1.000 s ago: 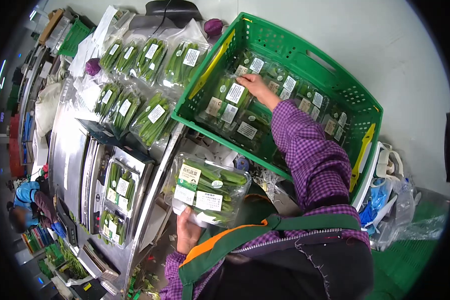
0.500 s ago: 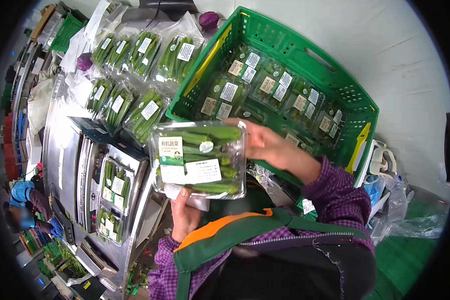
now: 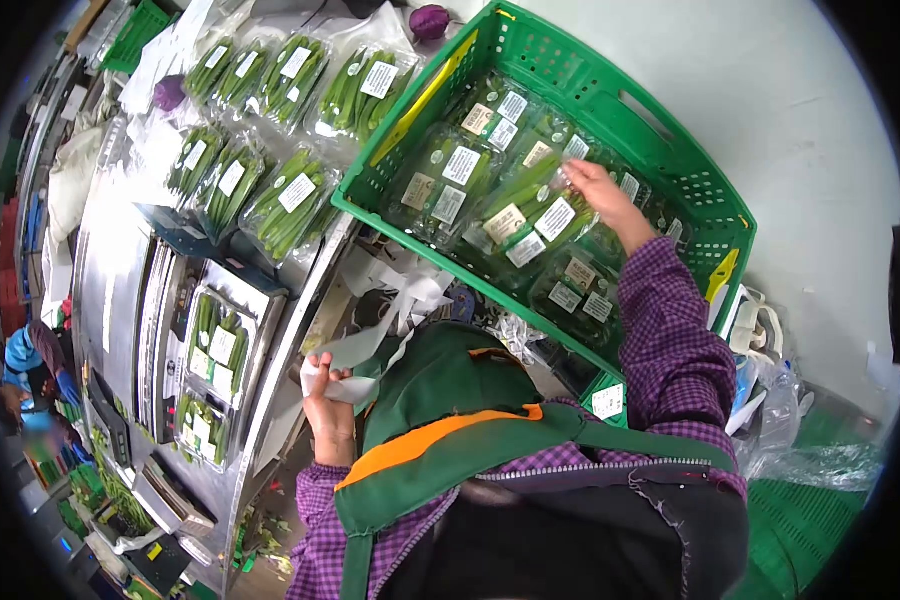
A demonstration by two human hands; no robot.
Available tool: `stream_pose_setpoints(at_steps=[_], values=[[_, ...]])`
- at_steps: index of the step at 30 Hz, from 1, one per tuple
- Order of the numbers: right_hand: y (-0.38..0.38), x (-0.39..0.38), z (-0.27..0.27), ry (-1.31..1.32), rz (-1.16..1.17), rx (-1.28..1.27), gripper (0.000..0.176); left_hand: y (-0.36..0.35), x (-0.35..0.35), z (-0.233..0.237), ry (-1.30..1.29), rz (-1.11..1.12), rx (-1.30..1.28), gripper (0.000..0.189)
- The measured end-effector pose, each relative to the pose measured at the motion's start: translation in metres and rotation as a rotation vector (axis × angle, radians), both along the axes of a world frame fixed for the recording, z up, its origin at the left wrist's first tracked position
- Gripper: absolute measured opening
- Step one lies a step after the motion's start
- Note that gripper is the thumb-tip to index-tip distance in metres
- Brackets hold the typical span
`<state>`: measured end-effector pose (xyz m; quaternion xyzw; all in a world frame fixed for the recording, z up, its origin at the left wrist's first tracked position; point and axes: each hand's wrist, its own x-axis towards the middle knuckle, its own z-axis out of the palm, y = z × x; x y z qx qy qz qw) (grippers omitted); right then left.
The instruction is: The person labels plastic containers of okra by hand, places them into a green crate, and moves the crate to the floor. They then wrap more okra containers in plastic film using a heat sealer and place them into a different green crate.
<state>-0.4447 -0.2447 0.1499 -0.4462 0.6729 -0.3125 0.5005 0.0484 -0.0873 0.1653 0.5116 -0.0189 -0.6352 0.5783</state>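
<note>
Stainless steel packing counter (image 3: pixel 120 290) runs along the left, and a green plastic crate (image 3: pixel 610 90) with yellow handles leans at an angle against a pale wall on the right, seen from a head camera looking down over a green apron and purple checked sleeves. Reaching into the crate, the right hand (image 3: pixel 598 190) has its fingers curled over the far edge of a clamshell pack of okra (image 3: pixel 525 210), which lies tilted across the packs beneath it near the crate's middle. To seat this pack well, it probably wants turning to line up with its neighbours, label upward, and pressing down flat so the lid does not spring open. Down by the waist, the left hand (image 3: pixel 328 400) is closed around one end of a white paper strip (image 3: pixel 375 340) that curls upward towards the crate. Inside the crate sit rows of labelled okra packs (image 3: pixel 445 180), filling most of its floor. On the counter lie more sealed bags of okra (image 3: pixel 290 205) in two rows, and two further packs rest on a machine tray (image 3: pixel 210 350) near the counter's front edge
</note>
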Motion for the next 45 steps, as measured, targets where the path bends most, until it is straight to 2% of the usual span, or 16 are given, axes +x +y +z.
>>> stream_pose_setpoints(at_steps=[7,10,12,13,15,18,22,28,31,32,33,35,37,42,44,45], values=[[-0.024,0.014,-0.072,-0.005,0.172,-0.045,0.039,0.039,0.037,-0.017,-0.142,0.397,0.179,0.029],[-0.042,0.001,-0.102,0.444,0.317,-0.375,0.030,0.052,0.057,-0.026,-0.104,0.566,0.131,0.033],[-0.040,0.020,-0.063,0.918,0.253,-0.465,0.027,0.065,0.076,-0.023,-0.141,0.701,0.140,0.031],[-0.048,0.043,-0.037,0.908,0.279,-0.492,0.027,0.067,0.086,-0.023,-0.169,0.768,0.159,0.029],[-0.043,0.094,0.020,0.364,0.030,-0.561,0.026,0.083,0.121,-0.027,-0.265,0.909,0.120,0.022],[-0.016,0.220,0.129,0.210,0.155,-0.428,0.028,0.096,0.182,-0.012,-0.358,1.098,0.080,0.022],[0.001,0.362,0.103,-0.157,0.531,-0.130,0.034,0.094,0.237,0.005,-0.388,1.109,0.123,0.039],[0.012,0.483,0.023,-0.442,0.367,0.138,0.035,0.109,0.268,-0.003,-0.434,1.052,0.117,0.033],[0.024,0.492,0.020,-0.318,0.371,0.091,0.028,0.147,0.295,-0.028,-0.319,0.808,0.115,0.042],[0.028,0.494,0.019,-0.335,0.362,0.091,0.026,0.146,0.288,-0.019,-0.538,0.598,0.027,0.050],[0.036,0.490,0.010,-0.393,0.393,0.188,0.025,0.107,0.270,0.032,-0.149,0.597,-0.005,0.055],[0.047,0.506,0.010,-0.575,0.226,0.138,0.023,0.120,0.288,0.007,-0.654,0.477,0.122,0.056],[0.043,0.493,0.038,-0.518,0.215,0.063,0.022,0.129,0.319,-0.019,-0.400,0.677,0.017,0.051],[0.028,0.334,0.133,-0.514,0.004,-0.573,0.017,0.129,0.291,0.000,-0.320,0.485,-0.005,0.041],[0.025,0.252,0.138,-0.657,-0.074,-0.602,0.036,0.134,0.263,0.009,-0.330,0.416,-0.032,0.038],[0.021,0.208,0.135,-0.394,-0.161,-0.640,0.037,0.136,0.250,0.012,-0.316,0.344,-0.075,0.036]])
